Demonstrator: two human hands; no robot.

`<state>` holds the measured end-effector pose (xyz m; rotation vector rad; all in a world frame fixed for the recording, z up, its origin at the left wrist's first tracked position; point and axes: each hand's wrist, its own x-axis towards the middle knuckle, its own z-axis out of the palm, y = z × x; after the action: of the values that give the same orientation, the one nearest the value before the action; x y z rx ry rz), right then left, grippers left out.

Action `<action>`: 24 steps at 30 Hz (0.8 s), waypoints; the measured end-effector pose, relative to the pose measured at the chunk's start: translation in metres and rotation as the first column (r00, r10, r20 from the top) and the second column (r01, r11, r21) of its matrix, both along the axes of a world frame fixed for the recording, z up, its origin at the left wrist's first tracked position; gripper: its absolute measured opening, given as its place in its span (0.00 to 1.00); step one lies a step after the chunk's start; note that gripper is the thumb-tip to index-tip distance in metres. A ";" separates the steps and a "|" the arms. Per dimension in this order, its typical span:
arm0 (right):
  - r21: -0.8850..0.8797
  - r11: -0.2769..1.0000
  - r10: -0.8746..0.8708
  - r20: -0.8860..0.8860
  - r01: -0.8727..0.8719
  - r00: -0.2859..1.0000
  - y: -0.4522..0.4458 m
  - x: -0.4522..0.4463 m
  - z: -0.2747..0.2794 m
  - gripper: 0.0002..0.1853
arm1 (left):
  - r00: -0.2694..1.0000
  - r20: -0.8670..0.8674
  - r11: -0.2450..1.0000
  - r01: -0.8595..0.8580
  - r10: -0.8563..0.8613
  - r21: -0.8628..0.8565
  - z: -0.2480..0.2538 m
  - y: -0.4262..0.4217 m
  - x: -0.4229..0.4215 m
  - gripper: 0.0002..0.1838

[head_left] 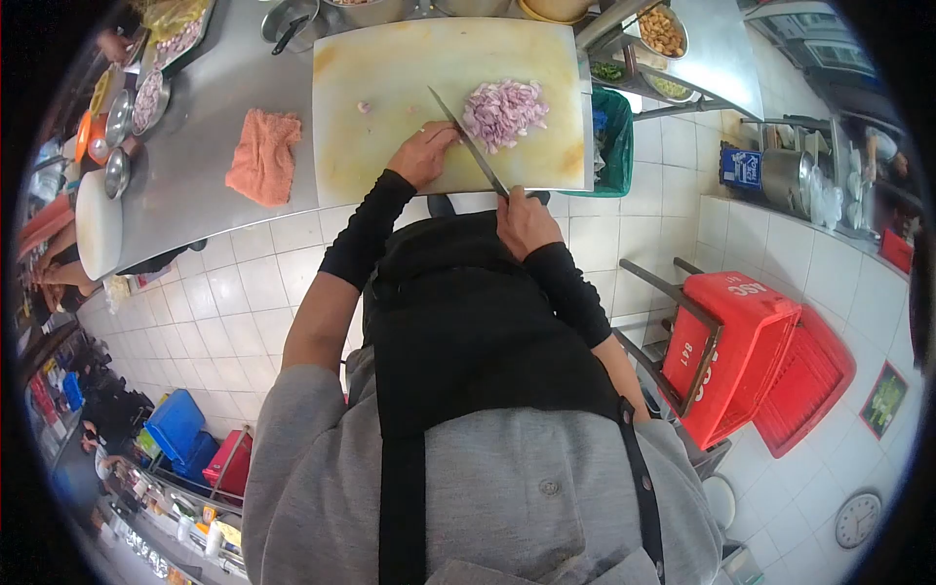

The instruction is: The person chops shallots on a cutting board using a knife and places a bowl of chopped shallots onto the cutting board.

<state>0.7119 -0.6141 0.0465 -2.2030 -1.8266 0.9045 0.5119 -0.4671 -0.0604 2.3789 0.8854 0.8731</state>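
Observation:
A knife point(479, 159) lies slantwise over the cutting board point(390, 58), its tip pointing away and to the left. At the board's front edge, my right hand point(526, 221) is closed round the knife's handle. My left hand point(425, 156) rests over the board's front part, fingers bent beside the blade; whether anything is under the fingertips is hidden. Just right of the blade sits a pile of chopped purple-white onion point(505, 112). A small piece of onion point(364, 107) is further left on the board.
An orange cloth point(264, 157) lies on the steel table point(224, 97) left of the board. Metal bowls point(151, 101) stand further left. A green bin point(612, 146) is right of the board, and red crates point(731, 351) stand at the right.

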 end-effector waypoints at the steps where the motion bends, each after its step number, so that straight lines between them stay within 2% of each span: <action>1: 0.014 1.000 0.006 -0.005 -0.006 1.000 -0.004 0.000 -0.004 0.15 | 1.000 -0.017 1.000 0.001 -0.001 -0.005 -0.001 -0.001 0.000 0.10; 4: 0.055 0.998 -0.002 -0.002 0.002 1.000 -0.007 -0.002 -0.032 0.15 | 1.000 0.003 1.000 0.003 -0.003 -0.006 -0.002 -0.001 0.001 0.10; 11: -0.004 1.000 -0.025 -0.010 0.025 1.000 -0.004 -0.003 -0.003 0.16 | 1.000 0.017 1.000 -0.005 0.005 0.023 -0.002 0.000 0.001 0.12; 13: 0.027 0.999 -0.024 0.000 0.024 1.000 -0.005 -0.005 -0.025 0.16 | 1.000 0.028 0.999 0.012 -0.013 0.032 -0.002 0.000 0.001 0.12; 17: 0.058 0.997 -0.046 0.015 0.045 0.999 -0.002 -0.008 -0.026 0.17 | 1.000 0.022 1.000 0.009 -0.009 0.026 0.001 0.000 0.000 0.12; 20: 0.011 1.000 -0.027 -0.056 0.028 0.998 -0.003 -0.002 -0.015 0.16 | 1.000 -0.010 0.999 0.018 -0.018 0.043 0.002 0.001 0.000 0.12; 24: 0.037 0.998 -0.057 -0.098 0.060 0.994 -0.005 -0.005 -0.034 0.16 | 0.999 -0.027 1.000 0.023 -0.022 0.003 0.001 -0.002 0.000 0.11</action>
<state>0.7069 -0.6193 0.0122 -2.1380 -1.7132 0.9378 0.5116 -0.4687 -0.0598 2.4036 0.8664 0.8367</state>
